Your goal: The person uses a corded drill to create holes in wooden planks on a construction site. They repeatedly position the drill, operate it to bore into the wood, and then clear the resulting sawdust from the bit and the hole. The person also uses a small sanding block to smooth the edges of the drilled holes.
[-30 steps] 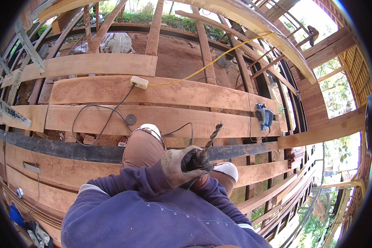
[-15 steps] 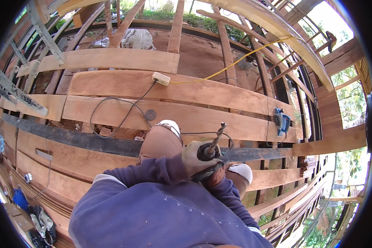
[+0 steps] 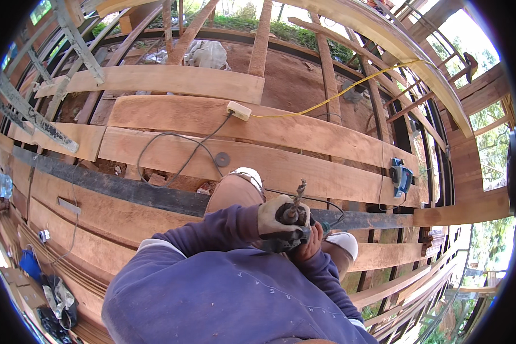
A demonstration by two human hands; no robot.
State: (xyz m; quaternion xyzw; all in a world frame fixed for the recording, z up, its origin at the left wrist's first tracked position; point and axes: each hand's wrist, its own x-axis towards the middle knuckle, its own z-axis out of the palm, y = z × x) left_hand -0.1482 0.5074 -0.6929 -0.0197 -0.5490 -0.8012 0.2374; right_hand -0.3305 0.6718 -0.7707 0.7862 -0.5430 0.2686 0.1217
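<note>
Close in front of my chest I hold a dark power drill (image 3: 282, 239) with a spiral drill bit (image 3: 298, 198) in its chuck. The bit points up and away from me, touching no wood. My left hand (image 3: 269, 217), in a pale glove, is wrapped round the front of the drill by the chuck. On the other side, my right hand (image 3: 311, 243) is closed on the drill's body; part of it is hidden behind the tool. A dark power cord (image 3: 332, 205) loops away beside the right hand. My knees are bent below the drill.
Wooden planks (image 3: 258, 153) lie across joists, with gaps between. A black beam (image 3: 155, 196) runs crosswise. Ahead are a pale socket block (image 3: 239, 110) on a yellow cord (image 3: 327, 101) and a grey disc (image 3: 222, 159). A blue power tool (image 3: 401, 178) sits right; metal frames (image 3: 37, 114) stand left.
My view has turned slightly left, so the surroundings sit further right. The drill has tilted a little, its bit tip now lower and further left. Both hands keep hold of it.
</note>
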